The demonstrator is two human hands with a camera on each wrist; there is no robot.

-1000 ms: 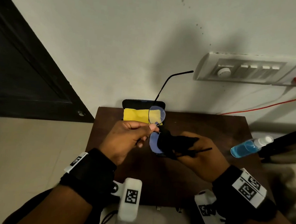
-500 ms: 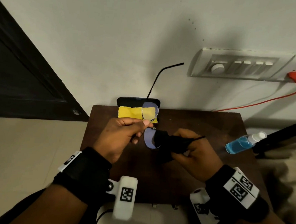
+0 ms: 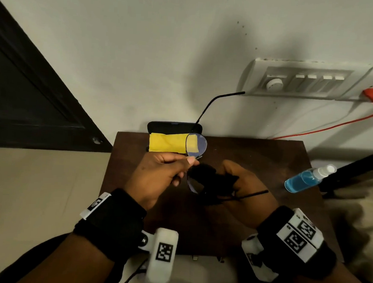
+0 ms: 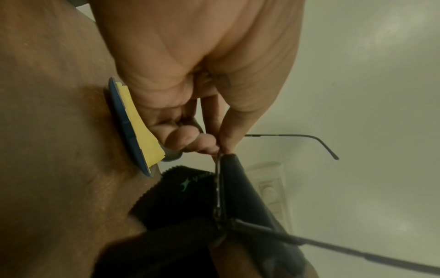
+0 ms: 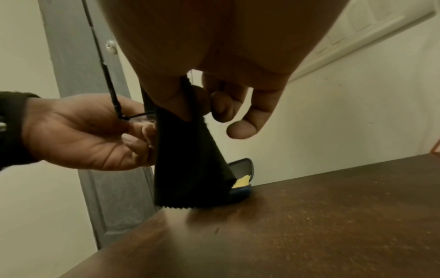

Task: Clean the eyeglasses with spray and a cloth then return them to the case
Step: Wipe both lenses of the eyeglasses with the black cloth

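One dark wooden table (image 3: 230, 228) fills frame centre. Left hand (image 3: 156, 179) pinches the eyeglasses (image 3: 196, 145) at the bridge, mid-frame above the table. Right hand (image 3: 247, 185) clenches the black cloth (image 3: 209, 180) round the lower lens. Open case (image 3: 171, 127) with yellow cloth (image 3: 165, 142) at the far edge; spray bottle (image 3: 306, 179) lies at right.

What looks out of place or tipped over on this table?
The clear spray bottle of blue liquid lies on its side near the dark wooden table's right edge. I see no spill; nothing else looks odd.
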